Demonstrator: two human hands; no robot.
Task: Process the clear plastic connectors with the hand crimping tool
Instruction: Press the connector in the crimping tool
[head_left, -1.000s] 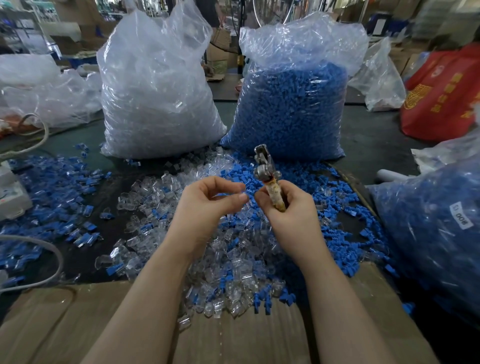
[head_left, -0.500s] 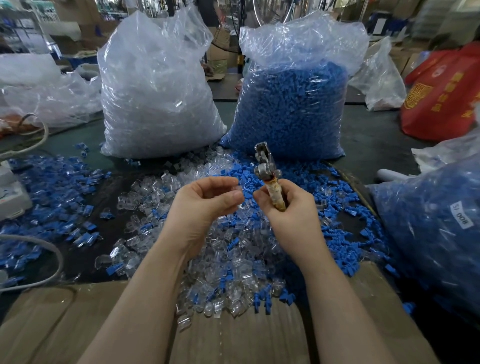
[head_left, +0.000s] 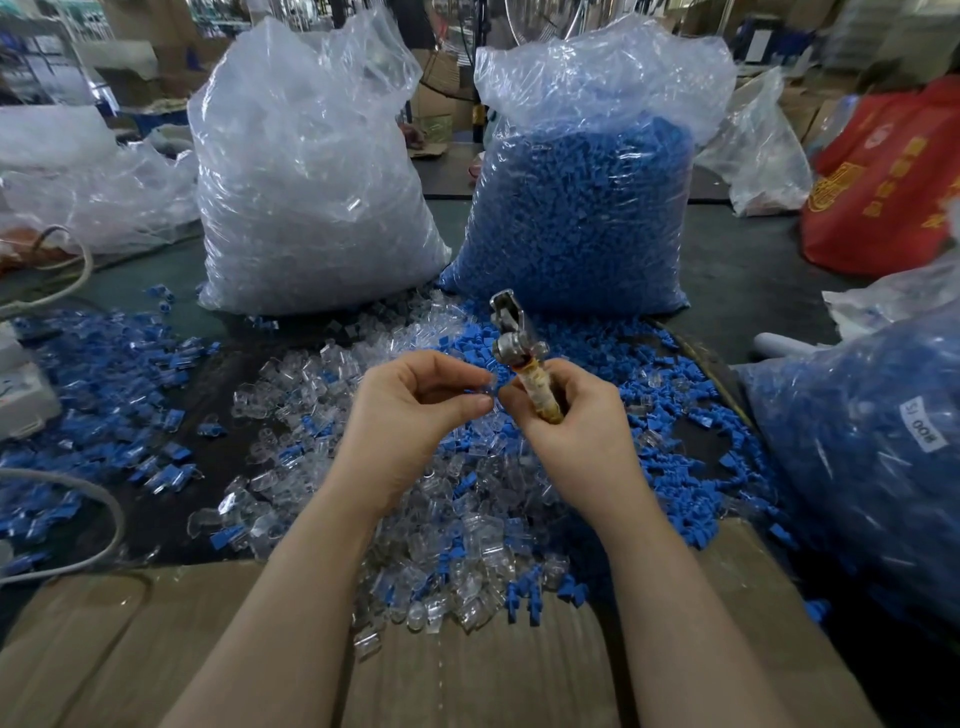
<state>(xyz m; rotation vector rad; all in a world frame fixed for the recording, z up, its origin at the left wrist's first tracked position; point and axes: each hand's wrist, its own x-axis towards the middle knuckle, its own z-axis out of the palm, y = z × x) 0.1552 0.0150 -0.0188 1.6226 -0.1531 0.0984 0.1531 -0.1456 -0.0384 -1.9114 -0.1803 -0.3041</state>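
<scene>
right hand (head_left: 566, 431) is gripping the crimping tool (head_left: 519, 358); left hand (head_left: 415, 415) beside it is pinching a clear connector (head_left: 485, 383); a large pile (head_left: 447, 519) below is waiting.

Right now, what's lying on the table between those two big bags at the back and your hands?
In the head view, loose clear connectors mixed with blue pieces cover the dark table between the bags and the hands.

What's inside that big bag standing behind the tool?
The clear bag is packed with small blue plastic pieces, heaped well up its height. Its crumpled top looks empty; anything buried deeper inside is hidden.
</scene>
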